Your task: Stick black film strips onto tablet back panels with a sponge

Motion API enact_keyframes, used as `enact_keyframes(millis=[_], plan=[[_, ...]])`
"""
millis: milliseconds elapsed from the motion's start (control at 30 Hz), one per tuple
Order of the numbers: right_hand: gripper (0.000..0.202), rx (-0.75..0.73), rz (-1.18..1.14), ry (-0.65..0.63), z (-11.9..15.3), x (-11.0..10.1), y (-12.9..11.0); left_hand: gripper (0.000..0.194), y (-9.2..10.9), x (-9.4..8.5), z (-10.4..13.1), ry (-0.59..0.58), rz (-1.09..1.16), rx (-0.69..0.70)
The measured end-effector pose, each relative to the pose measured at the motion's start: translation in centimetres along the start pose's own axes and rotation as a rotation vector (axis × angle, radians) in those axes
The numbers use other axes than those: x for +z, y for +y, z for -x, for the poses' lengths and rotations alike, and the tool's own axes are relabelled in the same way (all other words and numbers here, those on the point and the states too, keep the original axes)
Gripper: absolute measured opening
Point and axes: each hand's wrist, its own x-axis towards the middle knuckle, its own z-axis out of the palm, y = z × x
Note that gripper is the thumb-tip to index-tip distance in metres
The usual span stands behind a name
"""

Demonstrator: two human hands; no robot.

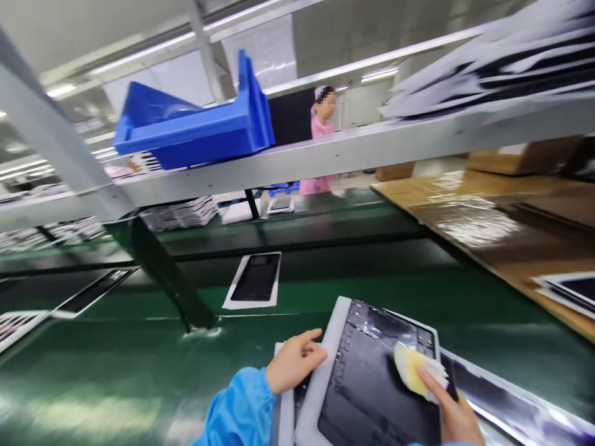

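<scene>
My right hand (455, 412) grips a yellow sponge pad (411, 365) with a white layered cloth around it. The pad rests on a flat black panel (372, 384), which has small cutouts and metal bits along its upper and left edges. This panel lies in a pale grey tray or sheet (320, 384), tilted toward me. At that sheet's left edge is my left hand (297, 362), fingers partly stretched and touching the rim, holding nothing I can see. Beneath sits another similar white-edged piece (286, 402), mostly covered. Blue sleeves show on my arms.
A black panel on white sheet (255, 279) lies on the green bench (139, 359). A grey shelf rail (325, 158) crosses ahead, bearing a blue bin (199, 133) and wrapped sheets (502, 74). Cardboard (488, 229) lies right; a slanted post (158, 272) stands left. A person in pink (320, 124) is beyond.
</scene>
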Motion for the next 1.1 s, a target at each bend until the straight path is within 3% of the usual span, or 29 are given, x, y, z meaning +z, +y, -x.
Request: enact_keyframes(millis=[133,233,333,400,567,900,1100], plan=[[0.053,0.034,-0.156,0.029,1.1,1.3,-1.3,0.036,0.5,0.4,0.6,-0.054,-0.007,0.080],[0.051,0.063,-0.220,-0.004,2.3,2.5,-2.1,0.033,0.9,0.6,0.9,-0.052,0.015,0.066],[0.046,0.037,-0.179,0.006,3.1,3.4,-2.2,0.031,1.1,0.9,0.9,-0.107,0.090,0.048],[0.046,0.009,-0.111,-0.010,3.3,3.6,-2.1,0.026,1.2,1.0,0.8,-0.116,0.137,0.108],[0.045,-0.006,-0.059,-0.067,2.9,3.4,-1.7,0.028,1.4,1.2,0.8,-0.082,0.122,0.185],[0.047,-0.026,-0.092,-0.042,3.1,3.5,-1.8,0.038,0.8,1.3,0.7,-0.055,-0.004,0.219],[0.036,-0.006,-0.113,-0.058,1.7,1.6,-0.7,0.040,1.1,1.3,0.5,-0.044,-0.047,0.235]])
